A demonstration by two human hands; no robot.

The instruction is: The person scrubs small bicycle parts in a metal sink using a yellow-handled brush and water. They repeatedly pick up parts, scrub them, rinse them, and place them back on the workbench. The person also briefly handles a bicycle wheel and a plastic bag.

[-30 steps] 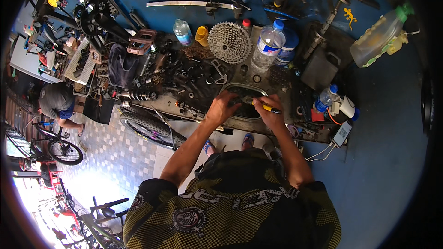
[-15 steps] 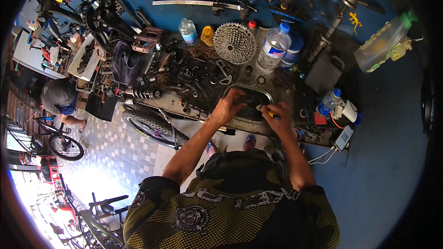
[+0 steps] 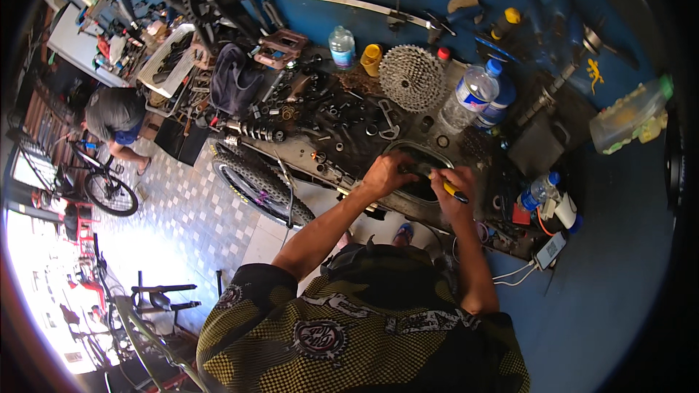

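My right hand [image 3: 454, 183] is closed around a slim tool with a yellow and black handle [image 3: 456, 192]; its working end is hidden by my fingers. Across from it, my left hand [image 3: 387, 176] has its fingers drawn together over a small dark piece I cannot make out. The two hands almost meet above a dark pan with a pale rim [image 3: 416, 143], at the bench's front edge. What lies inside the pan is too dark to tell. Just behind it are a black ring [image 3: 443, 141] and a metal bracket [image 3: 389, 119].
A bicycle cassette [image 3: 413, 78], a clear bottle [image 3: 470, 98] and a yellow cup [image 3: 371, 60] stand farther back. Small parts crowd the bench to the left, beside a shock absorber [image 3: 255, 132]. Below leans a bicycle wheel [image 3: 251, 183]. A phone [image 3: 550, 250] lies right; another person [image 3: 115, 116] bends far left.
The view has swung, so the bench appears farther right. My left hand's spread fingers have come together near the right hand. The tool's yellow handle has tilted and shows more.
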